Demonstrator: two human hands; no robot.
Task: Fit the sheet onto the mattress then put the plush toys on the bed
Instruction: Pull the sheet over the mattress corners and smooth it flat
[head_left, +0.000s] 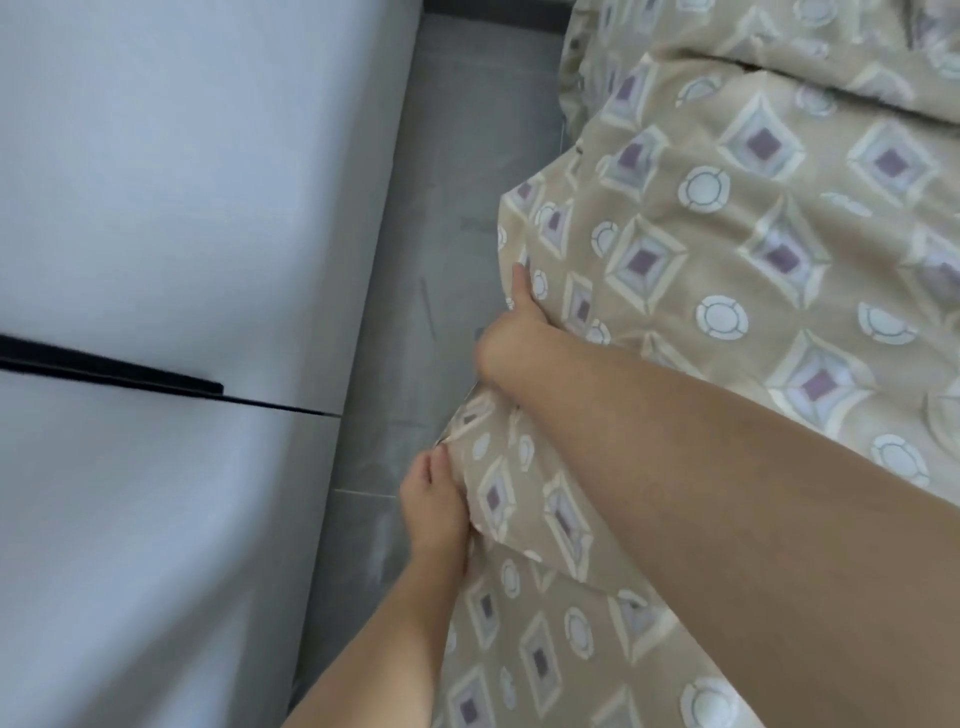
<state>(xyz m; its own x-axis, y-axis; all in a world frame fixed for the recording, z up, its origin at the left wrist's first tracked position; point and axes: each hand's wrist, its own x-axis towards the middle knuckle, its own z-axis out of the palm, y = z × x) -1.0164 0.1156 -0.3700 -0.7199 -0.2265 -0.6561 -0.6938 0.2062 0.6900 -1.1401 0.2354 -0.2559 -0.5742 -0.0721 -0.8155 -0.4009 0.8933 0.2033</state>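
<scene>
A beige sheet (727, 249) printed with purple diamonds and pale circles covers the bed on the right and hangs over its left side. My right hand (511, 338) grips the sheet's hanging edge halfway up the frame, thumb pointing up, fingers hidden under the cloth. My left hand (436, 514) pinches a fold of the same edge lower down, close to me. The mattress itself is hidden under the sheet. No plush toys are in view.
A pale grey cabinet front (171, 208) with a dark horizontal gap fills the left side. A narrow strip of grey tiled floor (457, 156) runs between it and the bed. A pillow in the same print (779, 47) lies at the top right.
</scene>
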